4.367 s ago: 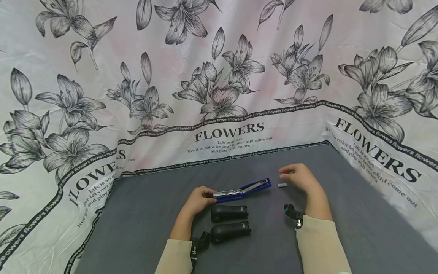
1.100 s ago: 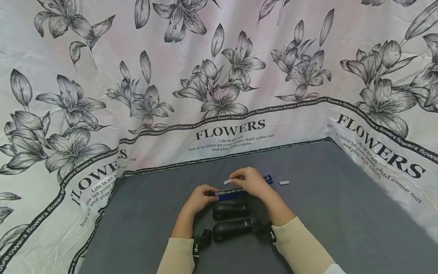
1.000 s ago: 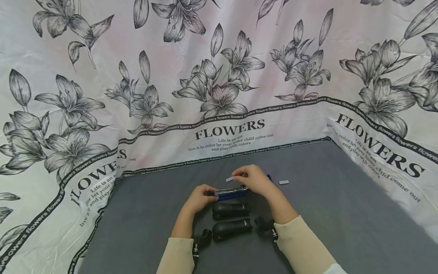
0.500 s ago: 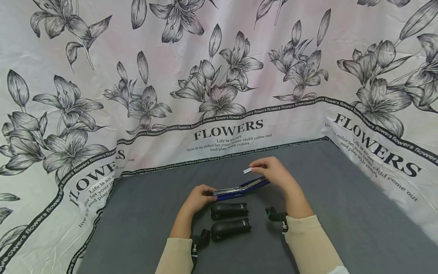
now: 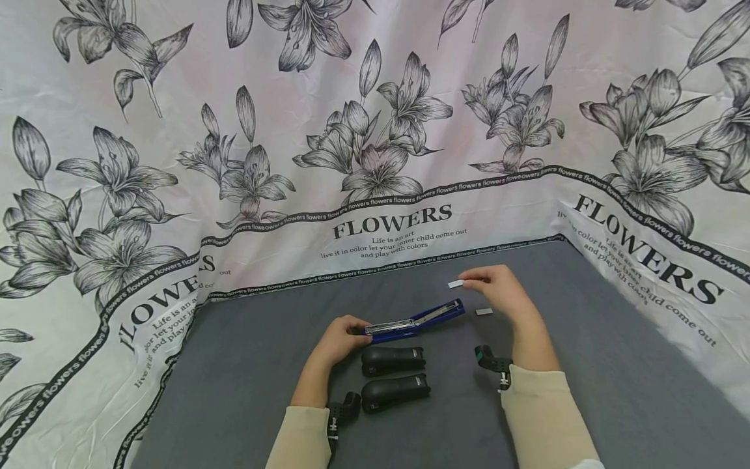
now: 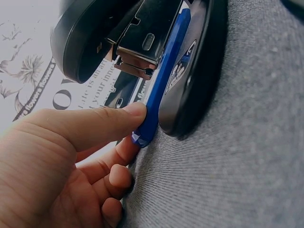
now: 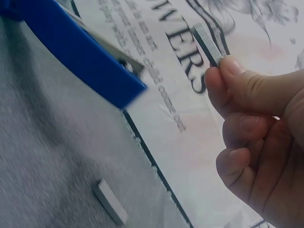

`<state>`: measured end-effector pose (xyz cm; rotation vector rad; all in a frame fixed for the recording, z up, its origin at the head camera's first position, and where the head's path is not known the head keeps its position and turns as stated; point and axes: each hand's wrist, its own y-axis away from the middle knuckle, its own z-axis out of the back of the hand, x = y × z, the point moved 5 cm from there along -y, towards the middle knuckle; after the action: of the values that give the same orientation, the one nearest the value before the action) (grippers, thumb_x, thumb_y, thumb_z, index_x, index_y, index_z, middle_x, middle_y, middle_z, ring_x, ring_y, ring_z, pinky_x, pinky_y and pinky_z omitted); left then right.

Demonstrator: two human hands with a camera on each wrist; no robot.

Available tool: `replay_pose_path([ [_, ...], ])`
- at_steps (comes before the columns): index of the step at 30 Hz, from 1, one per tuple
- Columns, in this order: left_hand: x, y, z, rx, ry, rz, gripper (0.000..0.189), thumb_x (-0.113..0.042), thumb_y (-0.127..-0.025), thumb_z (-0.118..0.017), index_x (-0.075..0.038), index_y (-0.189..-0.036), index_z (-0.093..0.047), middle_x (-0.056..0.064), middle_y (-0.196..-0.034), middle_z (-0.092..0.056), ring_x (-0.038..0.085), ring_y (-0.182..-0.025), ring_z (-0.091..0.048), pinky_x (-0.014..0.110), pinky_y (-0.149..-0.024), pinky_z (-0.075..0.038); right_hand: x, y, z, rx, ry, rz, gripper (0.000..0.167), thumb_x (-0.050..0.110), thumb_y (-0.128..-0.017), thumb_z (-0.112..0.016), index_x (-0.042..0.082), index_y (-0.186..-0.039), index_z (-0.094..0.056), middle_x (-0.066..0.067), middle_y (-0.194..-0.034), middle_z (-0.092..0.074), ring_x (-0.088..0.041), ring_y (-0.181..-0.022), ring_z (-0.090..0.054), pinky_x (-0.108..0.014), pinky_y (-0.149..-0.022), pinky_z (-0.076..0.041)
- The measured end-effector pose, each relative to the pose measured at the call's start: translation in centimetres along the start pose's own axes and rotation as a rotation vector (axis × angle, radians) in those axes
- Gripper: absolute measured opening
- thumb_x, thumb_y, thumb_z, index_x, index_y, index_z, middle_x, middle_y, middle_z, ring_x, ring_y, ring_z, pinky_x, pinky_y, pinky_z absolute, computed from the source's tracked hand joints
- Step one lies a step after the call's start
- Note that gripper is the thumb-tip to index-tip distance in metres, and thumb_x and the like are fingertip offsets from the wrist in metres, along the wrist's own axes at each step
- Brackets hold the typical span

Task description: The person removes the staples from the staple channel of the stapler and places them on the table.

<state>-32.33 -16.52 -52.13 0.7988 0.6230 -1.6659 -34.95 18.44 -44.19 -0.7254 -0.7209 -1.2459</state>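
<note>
A blue stapler (image 5: 394,337) lies spread wide on the grey cloth, its metal magazine showing and its top arm angled up to the right. My left hand (image 5: 338,341) pinches its left end between thumb and forefinger; the left wrist view shows the blue base (image 6: 164,71) in that grip. My right hand (image 5: 497,290) pinches a short strip of staples (image 5: 455,284) above the cloth, beyond the stapler's raised arm. The ridged strip of staples (image 7: 208,45) sticks out past the thumb in the right wrist view. Another strip of staples (image 5: 484,311) lies on the cloth below the right hand.
Two black staplers (image 5: 392,361) (image 5: 396,393) lie side by side just in front of the blue one, close to the left hand. A flower-printed curtain (image 5: 398,241) closes off the back and sides of the grey surface (image 5: 246,365).
My right hand has moved from over the blue stapler to the right and away from me, carrying the strip of staples. The left hand keeps its hold, and the stapler stays in place.
</note>
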Motion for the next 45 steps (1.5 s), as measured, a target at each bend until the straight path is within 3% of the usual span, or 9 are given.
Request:
replay_pose_path([
  [29,-0.2,0.0,0.2,-0.002,0.017,0.009,0.024,-0.011,-0.088,-0.081,-0.009,-0.112,-0.079,0.007,-0.115,-0.067,0.018,-0.083,-0.053,0.035,-0.07,-0.047,-6.5,2.0,4.8,-0.079,0.076,-0.164,0.034,0.019,-0.105,-0.061,-0.005,-0.129,-0.066,-0.031,-0.136,-0.057,-0.049,-0.125,-0.051,-0.063,-0.099,-0.041],
  [45,0.0,-0.1,0.1,-0.003,-0.003,-0.013,0.025,-0.012,-0.089,-0.08,-0.008,-0.114,-0.078,0.008,-0.115,-0.067,0.019,-0.083,-0.051,0.035,-0.069,-0.046,-9.4,2.1,4.1,-0.038,0.19,-0.253,0.031,0.017,-0.103,-0.064,-0.004,-0.124,-0.07,-0.034,-0.136,-0.055,-0.052,-0.126,-0.048,-0.065,-0.102,-0.037],
])
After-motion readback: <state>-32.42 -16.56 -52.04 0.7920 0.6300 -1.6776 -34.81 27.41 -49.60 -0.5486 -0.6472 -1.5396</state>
